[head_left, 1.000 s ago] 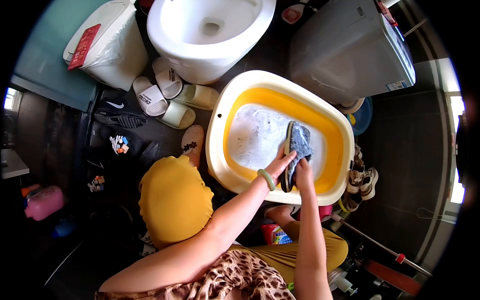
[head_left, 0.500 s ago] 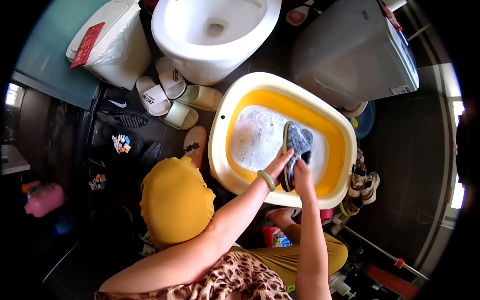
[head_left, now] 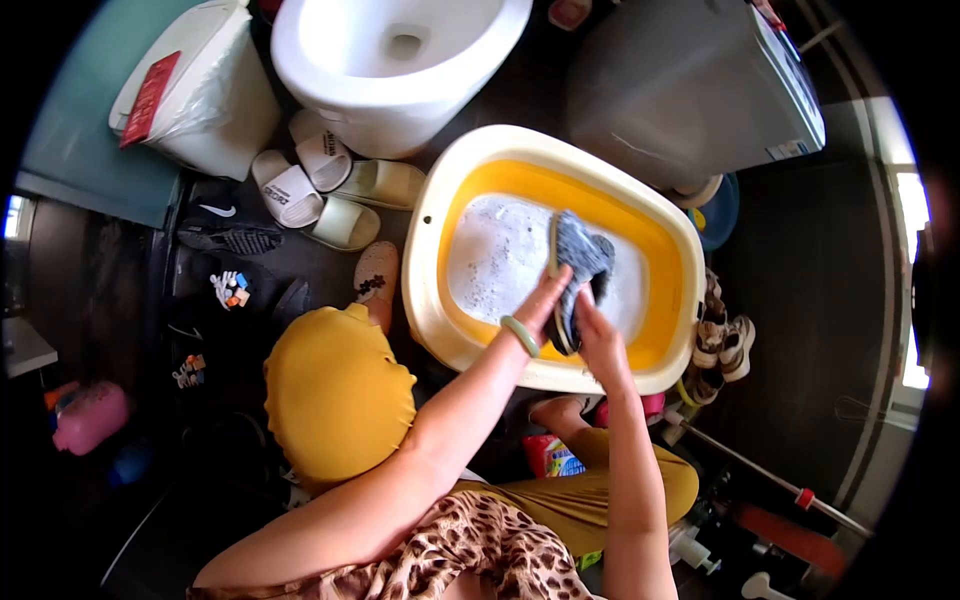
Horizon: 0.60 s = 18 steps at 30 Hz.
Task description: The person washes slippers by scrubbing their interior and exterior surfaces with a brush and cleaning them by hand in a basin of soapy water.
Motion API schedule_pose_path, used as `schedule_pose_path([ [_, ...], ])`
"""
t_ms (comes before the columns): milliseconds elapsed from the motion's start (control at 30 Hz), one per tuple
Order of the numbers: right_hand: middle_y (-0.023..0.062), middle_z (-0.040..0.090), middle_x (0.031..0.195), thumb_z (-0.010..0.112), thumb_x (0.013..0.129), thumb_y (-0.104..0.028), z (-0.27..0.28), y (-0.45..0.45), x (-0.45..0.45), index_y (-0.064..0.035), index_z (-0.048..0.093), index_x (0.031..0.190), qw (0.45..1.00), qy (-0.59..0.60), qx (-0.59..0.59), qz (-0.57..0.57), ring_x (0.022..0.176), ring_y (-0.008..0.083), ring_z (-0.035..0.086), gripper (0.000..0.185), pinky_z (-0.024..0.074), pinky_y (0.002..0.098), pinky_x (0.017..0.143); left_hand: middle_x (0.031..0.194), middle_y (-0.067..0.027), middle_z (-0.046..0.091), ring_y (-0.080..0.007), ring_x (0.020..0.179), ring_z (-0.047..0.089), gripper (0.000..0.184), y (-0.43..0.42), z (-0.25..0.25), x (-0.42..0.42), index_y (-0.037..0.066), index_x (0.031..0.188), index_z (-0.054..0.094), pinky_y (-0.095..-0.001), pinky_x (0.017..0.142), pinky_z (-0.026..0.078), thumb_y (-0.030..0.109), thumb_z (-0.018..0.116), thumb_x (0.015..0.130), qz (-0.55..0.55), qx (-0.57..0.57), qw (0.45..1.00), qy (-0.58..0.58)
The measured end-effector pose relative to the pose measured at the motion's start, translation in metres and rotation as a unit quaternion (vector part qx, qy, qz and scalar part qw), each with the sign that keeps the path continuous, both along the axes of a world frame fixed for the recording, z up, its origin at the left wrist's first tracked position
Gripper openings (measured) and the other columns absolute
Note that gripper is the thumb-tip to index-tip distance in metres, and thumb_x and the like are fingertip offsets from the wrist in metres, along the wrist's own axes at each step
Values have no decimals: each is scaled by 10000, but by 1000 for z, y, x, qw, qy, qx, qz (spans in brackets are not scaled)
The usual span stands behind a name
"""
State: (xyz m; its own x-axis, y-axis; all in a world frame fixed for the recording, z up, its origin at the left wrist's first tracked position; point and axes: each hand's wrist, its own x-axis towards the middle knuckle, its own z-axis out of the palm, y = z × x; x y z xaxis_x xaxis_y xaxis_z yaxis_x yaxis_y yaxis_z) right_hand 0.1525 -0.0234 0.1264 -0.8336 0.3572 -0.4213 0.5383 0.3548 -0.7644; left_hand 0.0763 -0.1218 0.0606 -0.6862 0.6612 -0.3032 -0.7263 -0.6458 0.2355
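A grey fuzzy slipper [head_left: 574,245] with a dark, pale-edged sole is held over a cream and yellow basin [head_left: 450,345]. My left hand [head_left: 546,303], below a pale green bangle, is closed round the slipper's sole side. Against the slipper's right side, near its opening, is my right hand [head_left: 600,338]; its fingers are partly hidden, and whether they grip it cannot be told. Whitish sudsy water [head_left: 495,255] lies in the basin under the slipper.
A toilet [head_left: 400,85] and a lidded bin [head_left: 215,100] stand beyond the basin, with slides [head_left: 288,190] near them. A grey appliance [head_left: 690,90] is at the upper right. Sneakers [head_left: 737,348] and a pole [head_left: 750,460] lie to the right.
The view has shifted, so the basin appears higher and further left. The slipper has tilted a little, and my right hand's fingers look straighter than before.
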Motion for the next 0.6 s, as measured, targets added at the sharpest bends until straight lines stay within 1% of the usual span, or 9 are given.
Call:
schedule_pose_path([
  [33,61,653,883,511,912,-146,23,-9,14,-57,540,1233,999,-42,-15,21,631,95,524,335,441,261,563,1074,-50,553,-194,961,574,599,-4,-12,-2,130,1268,379,-342,816,517,445,628,824,-34,0,999,-32],
  [100,103,672,949,542,898,-157,8,7,41,-81,547,1231,969,111,137,174,776,174,633,342,481,298,701,1089,-88,572,-212,922,601,573,-14,4,0,149,1268,381,-363,773,534,406,640,827,1,-5,999,-46],
  [133,180,648,986,545,892,-174,12,13,37,-113,566,1211,971,37,154,177,954,271,637,325,463,323,820,1082,-76,576,-210,926,601,544,-14,2,0,153,1268,385,-378,771,535,392,626,842,-9,19,999,-27],
  [300,221,609,961,455,916,-308,-22,17,-24,-229,528,1231,943,-25,310,122,914,400,581,333,473,438,745,1165,-43,563,-176,1056,545,511,-11,8,9,134,1246,456,-344,908,457,437,588,856,-38,0,999,-34],
  [333,147,661,939,479,919,-259,-33,18,-33,-224,531,1246,946,7,303,117,743,310,633,333,483,359,620,1140,-43,575,-179,1035,557,510,-12,8,8,127,1229,473,-341,899,463,446,592,849,-30,-10,999,-27],
  [367,147,661,939,479,919,-259,-40,20,-29,-224,531,1246,947,9,299,117,743,310,633,333,483,359,620,1116,-42,588,-181,1014,568,511,-15,7,5,120,1212,489,-338,889,469,456,597,843,-21,-22,999,-21],
  [467,-56,615,929,508,914,-118,9,-20,-8,-177,513,1292,997,-3,-83,-1,576,25,361,382,310,176,475,1023,-60,632,-196,909,609,522,-13,-19,-1,83,1138,557,-342,838,497,493,608,820,5,4,997,-80],
  [533,39,647,968,516,914,-131,21,-30,24,-142,537,1260,997,3,11,79,700,93,525,347,441,234,640,1095,-84,601,-220,970,583,568,-19,-23,-5,83,1200,509,-376,864,483,492,611,818,-17,56,995,-85],
  [600,45,651,1027,534,907,-123,21,-20,40,-112,547,1246,987,38,69,140,936,132,588,340,445,265,811,1165,-98,570,-236,1033,558,603,-20,-11,0,86,1247,470,-397,907,458,483,616,818,28,23,996,-79],
])
